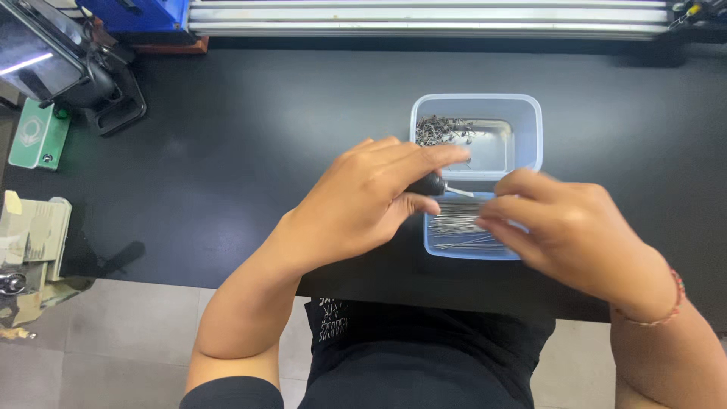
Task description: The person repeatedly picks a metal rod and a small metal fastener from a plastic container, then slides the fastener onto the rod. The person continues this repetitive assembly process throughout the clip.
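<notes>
My left hand holds a small tool with a black handle and a thin metal tip, just left of the near clear plastic tray. That tray holds a bundle of thin metal pins. My right hand hovers over the tray's right side, fingers curled and pinching near the pins; what it grips is hidden. Behind it, a second clear tray holds a heap of small dark metal parts in its far left corner.
The trays sit on a black table. A black stand with a tilted screen and a green block are at the far left. An aluminium rail runs along the back edge. A beige device sits beyond the left edge.
</notes>
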